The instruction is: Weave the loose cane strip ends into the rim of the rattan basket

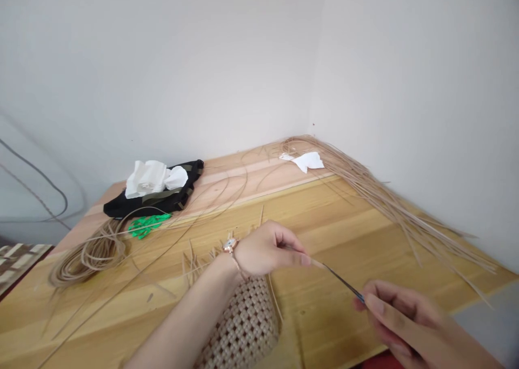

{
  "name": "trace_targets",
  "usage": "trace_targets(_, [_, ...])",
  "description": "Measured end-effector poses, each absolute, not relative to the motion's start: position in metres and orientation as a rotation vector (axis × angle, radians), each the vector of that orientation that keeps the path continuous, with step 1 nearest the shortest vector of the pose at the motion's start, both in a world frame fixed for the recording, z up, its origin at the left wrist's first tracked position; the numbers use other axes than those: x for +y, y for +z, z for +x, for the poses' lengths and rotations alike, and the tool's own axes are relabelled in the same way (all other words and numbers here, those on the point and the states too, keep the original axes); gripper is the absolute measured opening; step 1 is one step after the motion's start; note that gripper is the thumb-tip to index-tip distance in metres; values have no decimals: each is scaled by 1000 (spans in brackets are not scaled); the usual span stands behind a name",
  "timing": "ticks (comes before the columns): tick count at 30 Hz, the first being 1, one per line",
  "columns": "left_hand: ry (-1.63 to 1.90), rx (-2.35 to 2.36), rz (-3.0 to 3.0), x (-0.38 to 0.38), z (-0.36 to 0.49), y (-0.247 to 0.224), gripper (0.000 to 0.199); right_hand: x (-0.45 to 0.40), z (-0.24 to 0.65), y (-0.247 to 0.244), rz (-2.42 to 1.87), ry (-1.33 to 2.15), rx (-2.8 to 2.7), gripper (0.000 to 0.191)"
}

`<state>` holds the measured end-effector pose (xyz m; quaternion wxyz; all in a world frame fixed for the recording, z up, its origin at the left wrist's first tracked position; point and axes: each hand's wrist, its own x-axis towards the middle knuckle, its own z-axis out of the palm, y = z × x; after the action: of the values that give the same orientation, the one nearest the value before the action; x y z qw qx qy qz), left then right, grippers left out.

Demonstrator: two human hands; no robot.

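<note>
A woven piece (249,323) is seen at the near side of the wooden bench (336,220), partly covered by the left forearm. It is worked in pale beige strands, laid in a close, regular, knobbly lattice with small dark openings between the crossings. Its right side is rounded and turned downward, so that a raised, curved shape is given to it; how far it extends below the picture's edge cannot be told. Loose strand ends (191,261) are left sticking out beyond its far edge, at differing angles.

A thin pale strand (317,263) is pinched between the thumb and fingers of the left hand (271,247), which is held above the woven piece's far right part. A slim dark metal tool (344,283), bluish near the grip, is held between the thumb and fingers of the right hand (409,320). Its narrow tip is brought to the strand's end; whether the strand is gripped by it cannot be made out. A small round watch (230,244) is worn on the left wrist.

To the left on the bench, a thick coil of strands (95,253) is laid beside a small heap of bright green pieces (148,226). Just behind them, crumpled white paper (146,178) is rested on a black bag (117,206). Along the wall (425,115) at the right, a long bundle of strands (375,193) is spread, with a white scrap (310,161) lying near its far end.
</note>
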<state>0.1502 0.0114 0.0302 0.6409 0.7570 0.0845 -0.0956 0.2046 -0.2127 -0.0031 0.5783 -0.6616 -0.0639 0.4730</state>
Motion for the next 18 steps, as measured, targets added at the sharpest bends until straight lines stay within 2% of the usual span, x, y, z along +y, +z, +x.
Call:
trace_targets(6, [-253, 145, 1743, 25, 178, 17, 14, -198, 219, 1, -1693, 969, -173, 55])
trace_targets(12, [-283, 156, 1746, 33, 190, 5, 24, -192, 229, -10, -1669, 925, -202, 58])
trace_targets(18, [-276, 175, 1731, 34, 192, -1, 25, -191, 229, -16, -1697, 899, -163, 54])
